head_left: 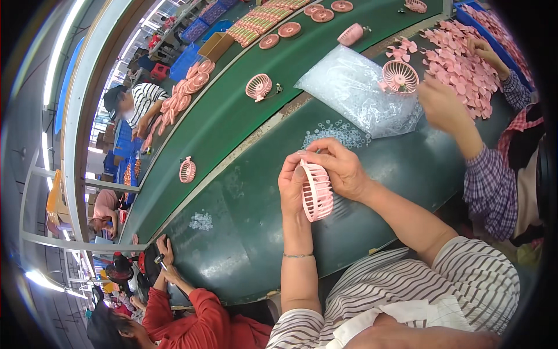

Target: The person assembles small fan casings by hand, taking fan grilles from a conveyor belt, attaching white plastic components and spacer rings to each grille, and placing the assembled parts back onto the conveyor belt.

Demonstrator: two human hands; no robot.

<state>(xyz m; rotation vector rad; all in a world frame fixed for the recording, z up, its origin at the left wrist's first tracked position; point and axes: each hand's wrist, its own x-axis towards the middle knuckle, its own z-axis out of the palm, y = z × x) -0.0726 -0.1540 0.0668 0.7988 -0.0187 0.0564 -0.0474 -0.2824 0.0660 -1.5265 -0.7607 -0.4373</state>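
A green conveyor belt [232, 116] curves from the lower left of the frame to the upper right. A clear plastic bag [354, 93] lies right of centre, with a scatter of small clear rings [340, 132] at its lower edge and a smaller cluster of rings [201, 220] at lower left. Single pink fan grilles rest on the belt at centre left [187, 170] and upper centre [258, 87]. A heap of pink fan blades [465, 67] fills the upper right. A stack of pink grilles [186, 93] lines the belt's far edge at upper left, near blue crates [185, 61] and a cardboard box [215, 45]
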